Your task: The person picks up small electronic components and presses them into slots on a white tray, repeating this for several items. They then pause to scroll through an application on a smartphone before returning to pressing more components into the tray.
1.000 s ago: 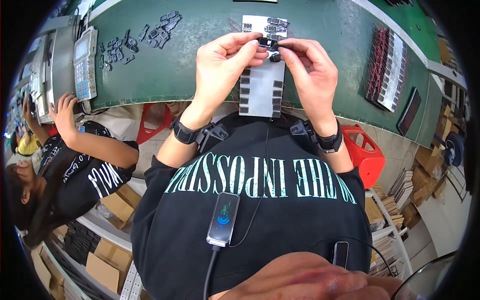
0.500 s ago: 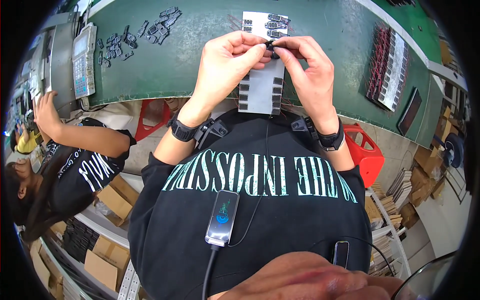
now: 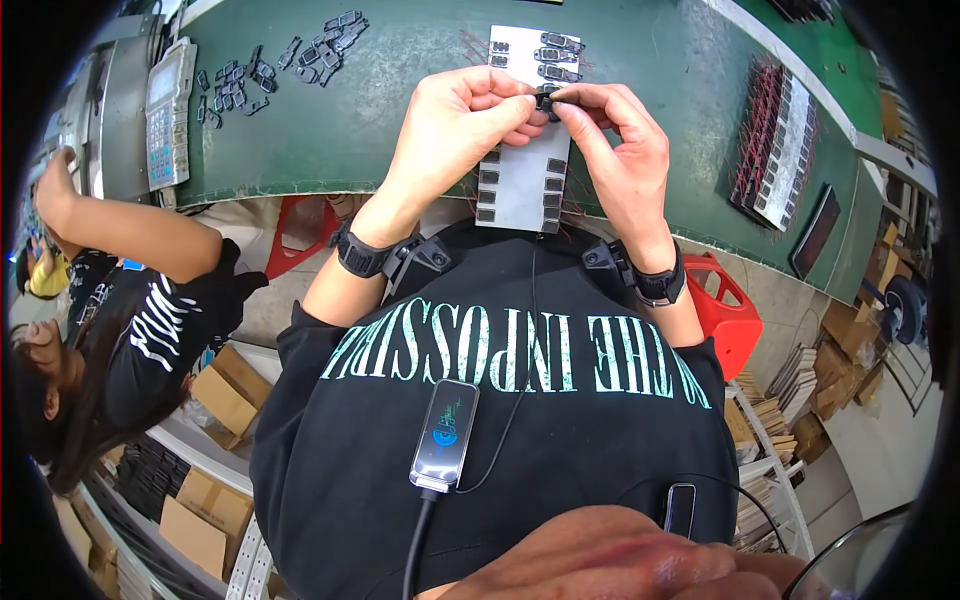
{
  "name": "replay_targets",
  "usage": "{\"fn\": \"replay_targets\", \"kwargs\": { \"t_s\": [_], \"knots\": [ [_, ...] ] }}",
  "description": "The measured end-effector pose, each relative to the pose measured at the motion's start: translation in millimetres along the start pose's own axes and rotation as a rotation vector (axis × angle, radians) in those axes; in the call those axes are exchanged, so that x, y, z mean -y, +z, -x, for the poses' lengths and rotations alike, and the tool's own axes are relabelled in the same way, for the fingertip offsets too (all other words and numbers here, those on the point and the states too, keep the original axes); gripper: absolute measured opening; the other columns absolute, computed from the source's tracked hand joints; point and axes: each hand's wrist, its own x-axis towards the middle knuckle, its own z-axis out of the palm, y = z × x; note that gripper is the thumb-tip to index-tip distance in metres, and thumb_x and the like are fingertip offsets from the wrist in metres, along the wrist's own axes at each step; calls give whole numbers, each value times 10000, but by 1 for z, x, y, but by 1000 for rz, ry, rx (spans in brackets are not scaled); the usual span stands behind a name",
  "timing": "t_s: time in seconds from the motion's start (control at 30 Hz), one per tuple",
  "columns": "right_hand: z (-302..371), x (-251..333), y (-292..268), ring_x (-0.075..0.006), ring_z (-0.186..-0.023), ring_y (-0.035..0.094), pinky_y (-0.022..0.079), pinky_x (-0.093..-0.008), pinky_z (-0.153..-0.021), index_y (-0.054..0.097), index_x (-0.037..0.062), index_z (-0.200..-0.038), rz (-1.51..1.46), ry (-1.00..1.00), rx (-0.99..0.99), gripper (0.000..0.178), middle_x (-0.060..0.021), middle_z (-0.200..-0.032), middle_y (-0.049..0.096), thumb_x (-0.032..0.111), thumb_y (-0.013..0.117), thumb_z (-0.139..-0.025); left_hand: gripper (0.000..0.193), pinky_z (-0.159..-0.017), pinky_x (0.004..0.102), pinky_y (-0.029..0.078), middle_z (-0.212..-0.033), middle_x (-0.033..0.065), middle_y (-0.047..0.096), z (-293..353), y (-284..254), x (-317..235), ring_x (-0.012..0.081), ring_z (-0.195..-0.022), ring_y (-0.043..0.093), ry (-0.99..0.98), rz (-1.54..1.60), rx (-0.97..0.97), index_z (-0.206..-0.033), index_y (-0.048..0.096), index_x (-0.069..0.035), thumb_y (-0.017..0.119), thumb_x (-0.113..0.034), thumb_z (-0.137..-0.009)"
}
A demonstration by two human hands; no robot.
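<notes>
My left hand [image 3: 462,118] and my right hand [image 3: 622,130] meet over a narrow pale board [image 3: 522,180]. Fingertips of both are pinched on one small black part [image 3: 544,101], mostly covered by the fingers, so its exact kind is hard to make out. Small dark rectangular pieces [image 3: 553,184] line both long edges of the board below my hands. Beyond my fingers, larger black plastic modules with rectangular faces [image 3: 558,56] sit along its right edge. Thin reddish wires stick out at the board's sides.
Loose black modules [image 3: 322,52] lie in piles on the green table [image 3: 400,40] at the left, near a grey keypad device [image 3: 168,115]. A second board with red wires [image 3: 785,150] and a dark phone-like slab [image 3: 818,232] are at right. Another person's arm [image 3: 130,225] reaches in at left.
Both hands stay pinched on the small black part, with only a slight shift in view. At the left, the other person's arm has bent and drawn further left.
</notes>
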Motion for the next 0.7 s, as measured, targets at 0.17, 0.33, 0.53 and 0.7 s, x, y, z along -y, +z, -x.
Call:
{"fn": "replay_targets", "kwargs": {
  "t_s": [0.17, 0.33, 0.53, 0.7],
  "knots": [
    [0, -7, -2, -97, -850, 621, 497, -231, -774, 688, -9, -1077, -110, 59, 38, 169, -46, -971, 671, 33, 680, -913, 185, -736, 263, 596, -934, 158, 730, 1, 1, 2, 174, -839, 722, 21, -15, -19, -1045, 656, 69, 651, -81, -937],
    [-1, -19, -21, -110, -807, 574, 479, -247, -748, 646, 5, -1131, -758, 353, 191, 196, -49, -951, 638, 82, 656, -951, 180, -721, 264, 591, -918, 141, 732, 5, -10, -7, 153, -798, 714, 125, -206, -164, -1036, 672, 57, 644, -91, -938],
    [1, -23, -35, -115, -785, 510, 446, -251, -708, 617, 26, -1141, -1222, 464, 389, 193, -55, -976, 600, 118, 629, -972, 169, -658, 250, 551, -923, 87, 721, 13, -33, -12, 153, -767, 708, 337, -984, -533, -1053, 715, -39, 685, -89, -895],
    [4, -23, -31, -106, -796, 491, 439, -246, -717, 592, 36, -1177, -1385, 500, 483, 225, -55, -1003, 578, 126, 627, -973, 179, -627, 266, 535, -928, 63, 698, 28, 6, -25, 181, -753, 695, 604, -942, -378, -1021, 744, -102, 731, -79, -844]
  ]
}}
